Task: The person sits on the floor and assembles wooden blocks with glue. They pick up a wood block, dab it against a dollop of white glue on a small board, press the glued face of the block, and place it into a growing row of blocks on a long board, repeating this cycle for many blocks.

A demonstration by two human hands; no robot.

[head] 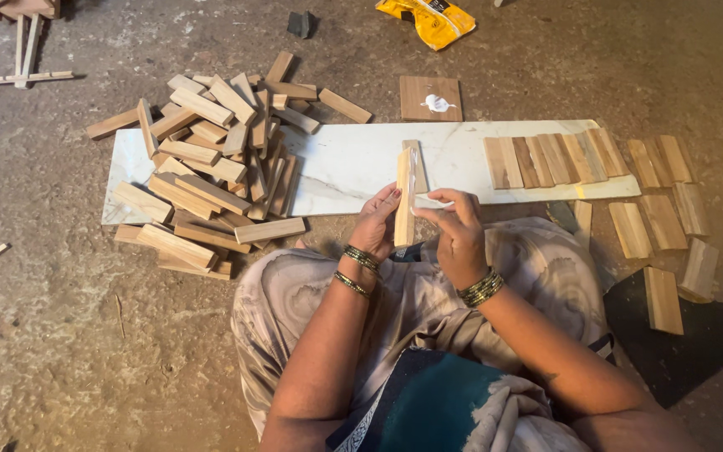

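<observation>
Hands are pinching a pair of wooden strips upright over the lap.
Left hand [376, 224] and right hand [459, 237] are gripping the wooden strips [406, 194] together, just off the near edge of the white marble slab [353, 163] lying on the floor. A loose pile of blocks [211, 163] is crowding the slab's left end, joined pieces [546, 159] are lining its right end, and a small board with white glue [431, 99] is sitting beyond its far edge. If glue is on the strips, they could slide out of line, or smear the fingers.

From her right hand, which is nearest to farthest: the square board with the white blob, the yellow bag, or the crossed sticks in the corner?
1. Square wooden board, just beyond the right hand.
2. Yellow bag, top edge.
3. Crossed sticks, far top-left corner.
</observation>
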